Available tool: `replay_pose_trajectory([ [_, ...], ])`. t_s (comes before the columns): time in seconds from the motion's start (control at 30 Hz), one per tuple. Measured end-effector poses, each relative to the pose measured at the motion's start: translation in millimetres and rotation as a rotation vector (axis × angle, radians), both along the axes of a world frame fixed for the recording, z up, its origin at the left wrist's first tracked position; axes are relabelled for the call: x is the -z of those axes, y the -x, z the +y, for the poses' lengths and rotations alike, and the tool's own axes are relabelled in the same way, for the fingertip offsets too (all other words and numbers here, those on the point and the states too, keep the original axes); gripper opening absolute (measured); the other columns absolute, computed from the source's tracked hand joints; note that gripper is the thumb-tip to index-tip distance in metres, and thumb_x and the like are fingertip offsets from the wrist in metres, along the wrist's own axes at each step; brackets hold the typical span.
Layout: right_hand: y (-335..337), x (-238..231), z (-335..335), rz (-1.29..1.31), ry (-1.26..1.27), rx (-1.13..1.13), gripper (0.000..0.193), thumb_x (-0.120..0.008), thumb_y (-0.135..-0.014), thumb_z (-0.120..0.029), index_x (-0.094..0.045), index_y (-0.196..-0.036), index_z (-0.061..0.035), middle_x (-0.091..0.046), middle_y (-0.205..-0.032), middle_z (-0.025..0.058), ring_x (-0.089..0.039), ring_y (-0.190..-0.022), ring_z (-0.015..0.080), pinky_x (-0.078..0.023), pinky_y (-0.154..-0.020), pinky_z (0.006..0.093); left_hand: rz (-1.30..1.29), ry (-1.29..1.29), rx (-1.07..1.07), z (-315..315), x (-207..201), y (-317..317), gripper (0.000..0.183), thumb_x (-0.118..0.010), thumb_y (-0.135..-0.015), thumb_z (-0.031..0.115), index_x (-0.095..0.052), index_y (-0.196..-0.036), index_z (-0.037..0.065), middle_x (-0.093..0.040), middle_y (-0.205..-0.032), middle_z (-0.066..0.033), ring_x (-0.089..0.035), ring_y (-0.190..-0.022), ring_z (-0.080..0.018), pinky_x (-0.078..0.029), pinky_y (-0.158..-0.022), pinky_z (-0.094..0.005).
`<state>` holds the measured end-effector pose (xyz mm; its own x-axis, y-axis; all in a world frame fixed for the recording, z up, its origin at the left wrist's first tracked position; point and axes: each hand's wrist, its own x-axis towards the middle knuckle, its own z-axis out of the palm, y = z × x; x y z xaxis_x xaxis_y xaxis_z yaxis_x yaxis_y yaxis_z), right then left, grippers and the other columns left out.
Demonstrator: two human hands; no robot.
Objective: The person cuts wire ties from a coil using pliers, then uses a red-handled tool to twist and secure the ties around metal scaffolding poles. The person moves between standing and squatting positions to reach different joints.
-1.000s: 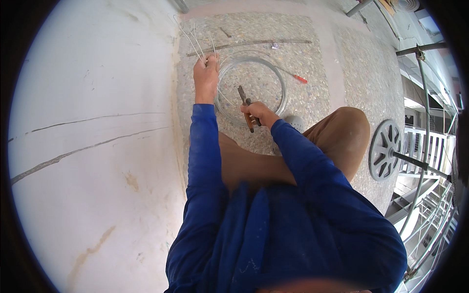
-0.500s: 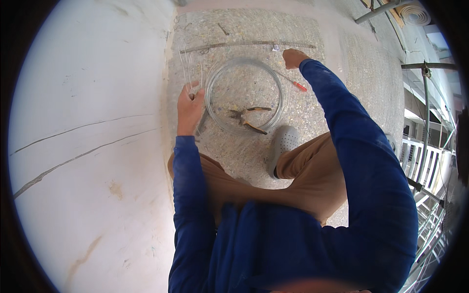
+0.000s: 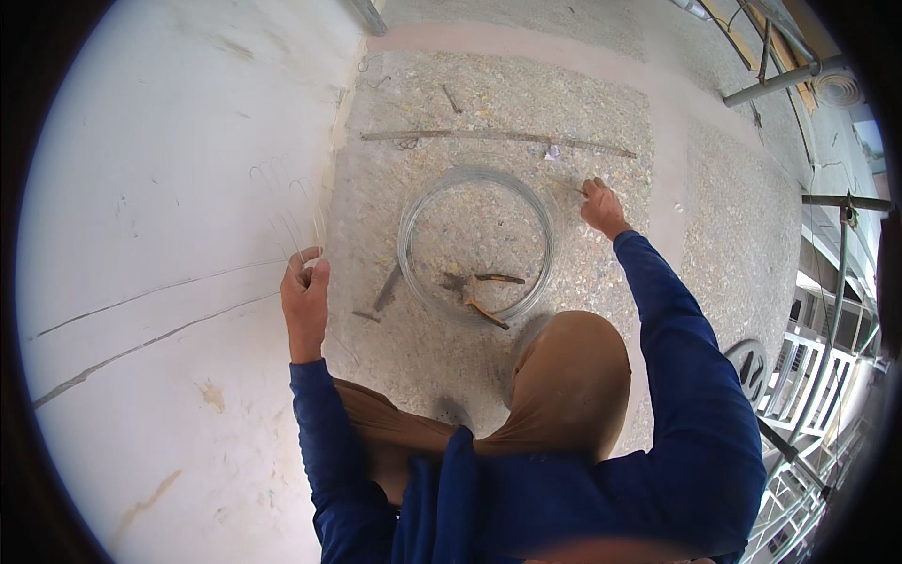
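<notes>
My left hand (image 3: 306, 299), in front of the white wall, is closed on several thin wires (image 3: 297, 214) whose far ends bend into hooks. To the right of the wire coil (image 3: 406, 246), my right hand (image 3: 603, 209) has its fingers closed around a screwdriver. The thin shaft points left from the fingers, and its red handle is hidden in the grip. A large ring of silvery wire forms the coil, flat on the speckled floor. Pliers (image 3: 489, 313) with orange and black handles lie spread inside the coil's near part.
A long thin rod (image 3: 498, 138) lies across the floor beyond the coil, with a small whitish scrap (image 3: 552, 152) beside it. A dark hammer-like tool (image 3: 386, 288) rests left of the coil. The white wall (image 3: 160, 376) borders my left; metal poles (image 3: 839, 273) and a white railing stand right.
My right hand has come down to the screwdriver and closed on it. My left hand, with the wires, has moved left and nearer to me. The view has shifted, and my right knee has risen.
</notes>
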<state>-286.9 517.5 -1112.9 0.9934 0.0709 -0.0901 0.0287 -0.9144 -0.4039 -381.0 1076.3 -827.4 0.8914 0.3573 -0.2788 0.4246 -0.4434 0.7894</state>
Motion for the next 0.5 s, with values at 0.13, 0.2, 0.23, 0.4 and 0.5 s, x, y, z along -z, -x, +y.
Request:
replay_pose_trajectory([
  [0.13, -89.0, -7.8, 27.0, -0.155, -0.085, 0.006, 0.022, -0.065, -0.087, -0.010, -0.068, -0.108, -0.0052, -0.065, -0.101, 0.0217, -0.068, -0.091, 0.0475, -0.056, -0.080, 0.0572, -0.056, -0.188, 0.017, 12.6, -17.0, -5.3, 0.033, -0.068, -0.104, 0.024, -0.067, -0.126, 0.000, -0.049, -0.070, 0.0045, -0.039, -0.064, -0.0065, -0.033, -0.059, -0.0271],
  [0.2, -121.5, 1.9, 54.8, -0.258, -0.057, -0.111, 0.017, -0.066, -0.090, -0.014, -0.069, -0.105, -0.0064, -0.065, -0.100, 0.0183, -0.068, -0.096, 0.0433, -0.057, -0.079, 0.0547, -0.092, -0.283, 0.065, 14.1, -21.6, -6.7, 0.029, -0.069, -0.103, 0.020, -0.068, -0.124, 0.000, -0.047, -0.068, 0.0030, -0.039, -0.063, -0.0084, -0.033, -0.059, -0.0282],
  [0.23, -132.0, 10.9, 74.6, -0.313, 0.008, -0.184, 0.016, -0.065, -0.091, -0.016, -0.070, -0.103, -0.0069, -0.066, -0.099, 0.0163, -0.068, -0.098, 0.0408, -0.058, -0.079, 0.0528, -0.096, -0.335, 0.091, 16.5, -25.5, -6.5, 0.028, -0.069, -0.102, 0.018, -0.068, -0.124, 0.000, -0.046, -0.067, 0.0024, -0.039, -0.063, -0.0089, -0.033, -0.059, -0.0285],
  [0.4, -147.5, 31.3, 109.9, -0.318, 0.295, -0.287, 0.025, -0.063, -0.094, -0.020, -0.069, -0.109, -0.0018, -0.066, -0.104, 0.0141, -0.065, -0.100, 0.0316, -0.058, -0.079, 0.0461, -0.105, -0.496, 0.175, 46.6, -62.1, 14.3, 0.025, -0.068, -0.098, 0.009, -0.068, -0.121, 0.001, -0.042, -0.065, -0.0001, -0.036, -0.060, -0.0115, -0.033, -0.057, -0.0308],
  [0.5, -130.4, 5.5, 94.4, -0.478, 0.421, -0.524, 0.023, -0.060, -0.091, -0.018, -0.067, -0.102, 0.0010, -0.063, -0.096, 0.0167, -0.063, -0.090, 0.0333, -0.054, -0.073, 0.0428, -0.112, -0.513, 0.128, 73.7, -94.4, 41.0, 0.022, -0.067, -0.097, 0.005, -0.067, -0.118, 0.001, -0.038, -0.063, 0.0001, -0.034, -0.059, -0.0122, -0.032, -0.056, -0.0318],
])
